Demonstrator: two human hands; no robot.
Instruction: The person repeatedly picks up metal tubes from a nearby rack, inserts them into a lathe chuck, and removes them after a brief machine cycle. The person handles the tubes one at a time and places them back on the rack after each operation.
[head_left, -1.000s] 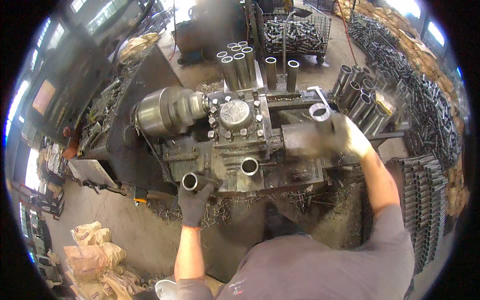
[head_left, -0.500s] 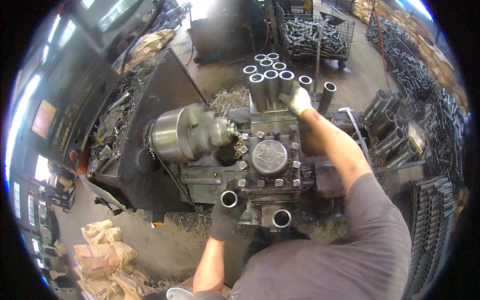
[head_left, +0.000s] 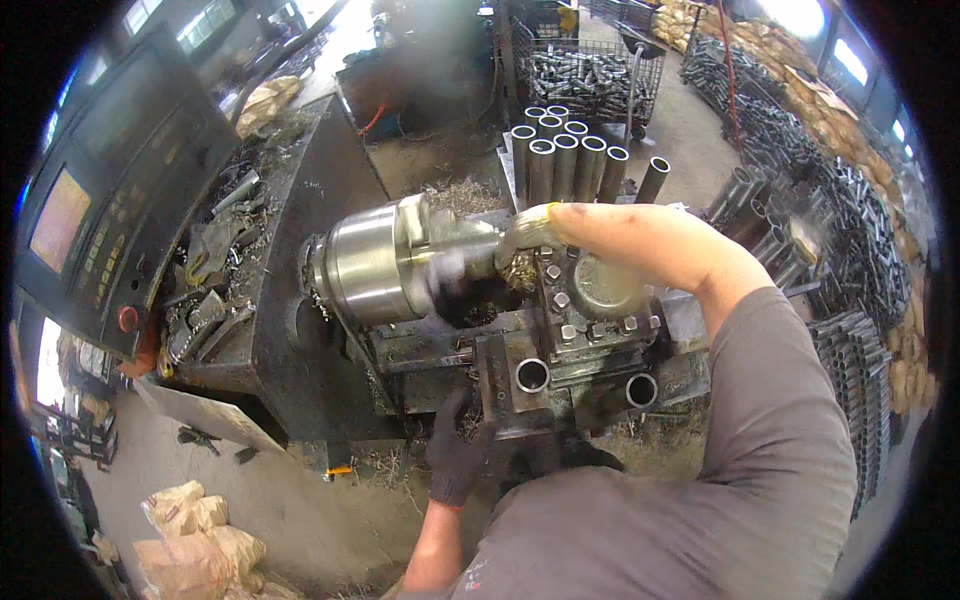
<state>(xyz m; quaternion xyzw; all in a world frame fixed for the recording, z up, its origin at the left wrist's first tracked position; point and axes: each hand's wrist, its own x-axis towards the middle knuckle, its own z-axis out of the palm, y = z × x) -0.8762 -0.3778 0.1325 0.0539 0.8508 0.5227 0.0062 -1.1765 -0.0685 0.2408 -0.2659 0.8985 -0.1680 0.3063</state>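
Observation:
A shiny lathe chuck (head_left: pixel 375 262) has a metal tube (head_left: pixel 468 243) sticking out to the right. My right hand (head_left: pixel 530 232), in a pale, soiled glove, reaches across and curls round the tube's right end, beside the bolted tool post (head_left: pixel 603 287). Curly metal chips (head_left: pixel 520 270) hang just below that hand. My left hand (head_left: pixel 460 452), in a dark glove, is low in front of the carriage with its fingers apart and nothing visible in it. To its right, an upright tube (head_left: pixel 532 375) stands on the carriage, and another tube (head_left: pixel 641 390) stands farther right.
Several upright tubes (head_left: pixel 565 165) stand grouped behind the tool post. More tubes (head_left: pixel 765 225) lean at the right, above stacked tubes (head_left: pixel 845 400). A wire cage of parts (head_left: pixel 590 80) is at the back. Paper sacks (head_left: pixel 195 545) lie on the floor at lower left.
My right hand has left the grouped tubes and come to the tube in the chuck. My left hand has drawn back from the upright tube. The chuck looks less blurred; the view has shifted.

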